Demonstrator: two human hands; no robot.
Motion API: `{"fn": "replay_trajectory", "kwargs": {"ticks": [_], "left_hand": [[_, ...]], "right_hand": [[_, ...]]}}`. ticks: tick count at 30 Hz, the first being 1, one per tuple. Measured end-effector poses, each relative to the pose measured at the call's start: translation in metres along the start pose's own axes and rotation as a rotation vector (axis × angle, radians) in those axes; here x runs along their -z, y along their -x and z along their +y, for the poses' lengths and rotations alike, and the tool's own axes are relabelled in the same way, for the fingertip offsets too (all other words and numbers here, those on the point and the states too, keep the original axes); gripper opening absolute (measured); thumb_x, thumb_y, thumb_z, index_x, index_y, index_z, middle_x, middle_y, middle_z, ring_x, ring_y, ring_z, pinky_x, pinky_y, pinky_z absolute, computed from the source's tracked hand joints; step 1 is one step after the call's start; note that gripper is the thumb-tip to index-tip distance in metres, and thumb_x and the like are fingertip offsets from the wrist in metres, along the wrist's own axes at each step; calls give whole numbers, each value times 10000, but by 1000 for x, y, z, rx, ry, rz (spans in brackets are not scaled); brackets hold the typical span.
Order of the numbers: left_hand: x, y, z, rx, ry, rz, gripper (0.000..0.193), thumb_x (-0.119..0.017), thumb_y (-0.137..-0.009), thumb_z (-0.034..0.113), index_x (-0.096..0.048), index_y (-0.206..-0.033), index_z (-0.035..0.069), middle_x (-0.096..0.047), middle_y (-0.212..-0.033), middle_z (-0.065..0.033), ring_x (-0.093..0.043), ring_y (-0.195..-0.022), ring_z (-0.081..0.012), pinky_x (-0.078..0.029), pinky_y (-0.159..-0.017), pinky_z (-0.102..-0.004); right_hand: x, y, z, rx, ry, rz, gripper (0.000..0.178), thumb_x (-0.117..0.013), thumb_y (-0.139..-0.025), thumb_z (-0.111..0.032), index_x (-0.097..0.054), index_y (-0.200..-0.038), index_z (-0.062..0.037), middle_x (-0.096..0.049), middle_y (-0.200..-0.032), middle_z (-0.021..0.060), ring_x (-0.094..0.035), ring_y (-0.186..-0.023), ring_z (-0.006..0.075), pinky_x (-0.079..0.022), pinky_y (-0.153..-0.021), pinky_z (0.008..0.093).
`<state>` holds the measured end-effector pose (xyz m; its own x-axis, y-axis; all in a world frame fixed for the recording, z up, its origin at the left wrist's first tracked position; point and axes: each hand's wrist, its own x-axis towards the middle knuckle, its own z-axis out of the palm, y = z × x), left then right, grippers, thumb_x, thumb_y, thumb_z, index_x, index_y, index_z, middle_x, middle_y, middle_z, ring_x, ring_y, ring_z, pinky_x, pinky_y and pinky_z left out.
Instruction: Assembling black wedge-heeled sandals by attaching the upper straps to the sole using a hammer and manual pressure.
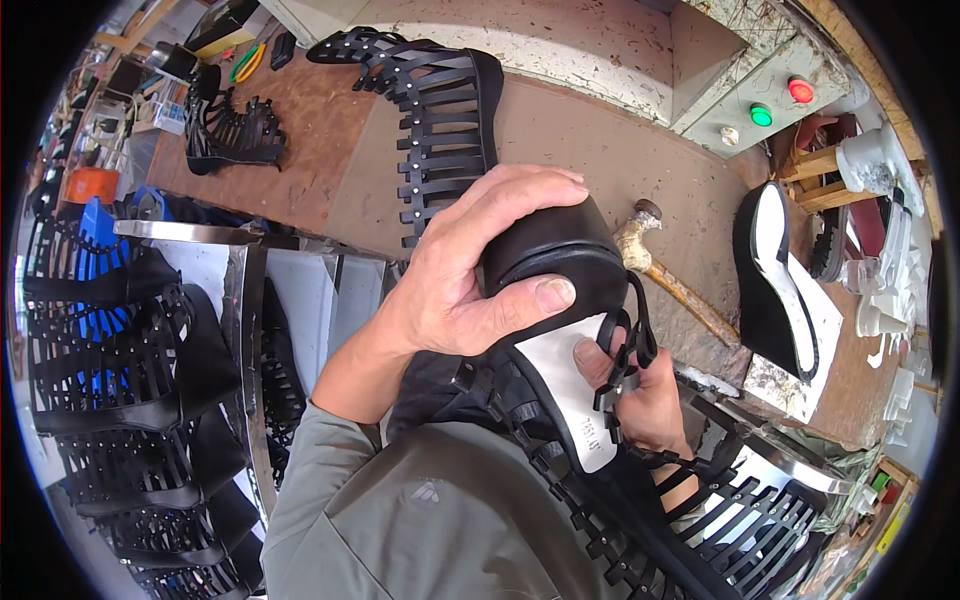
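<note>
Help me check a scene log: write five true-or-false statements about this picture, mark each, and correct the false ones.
1. The left hand grips the thick end of a black strappy shoe. True.
2. The right hand holds a hammer. False: the hammer lies on the workbench; the right hand is on the same shoe.
3. The red button is left of the green button. False: it is to the right.
4. The wedge shoe right of the hammer has a white inner face. True.
5. The person's sleeve is bright yellow. False: it is grey-green.

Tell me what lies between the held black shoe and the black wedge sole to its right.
In the head view, a wooden-handled hammer lies between the held shoe and the wedge sole.
</note>
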<state>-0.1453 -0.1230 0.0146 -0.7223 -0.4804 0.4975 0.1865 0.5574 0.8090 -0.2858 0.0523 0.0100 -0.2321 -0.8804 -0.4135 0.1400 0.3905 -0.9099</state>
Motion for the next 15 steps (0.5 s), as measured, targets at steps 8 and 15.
{"fn": "replay_trajectory", "kwargs": {"ticks": [8, 15], "left_hand": [[-2, 4, 2, -31, 65, 58, 518, -711, -753, 187, -564, -1181, -66, -584, -1159, -262, -598, -1047, -326, -465, -904, -374], [-7, 6, 2, -2, 61, 115, 522, -713, -745, 201, -572, -1161, -79, -592, -1139, -278, -606, -1034, -334, -463, -905, -382]], "right_hand": [[5, -2, 7, 106, 165, -106, 353, -570, -691, 103, -628, -1010, -35, -471, -692, -19, -491, -671, 87, -431, -622, 256], [7, -3, 8, 149, 121, -92, 320, -562, -692, 107, -588, -981, -27, -545, -706, 6, -533, -633, 98, -454, -574, 263]]}}
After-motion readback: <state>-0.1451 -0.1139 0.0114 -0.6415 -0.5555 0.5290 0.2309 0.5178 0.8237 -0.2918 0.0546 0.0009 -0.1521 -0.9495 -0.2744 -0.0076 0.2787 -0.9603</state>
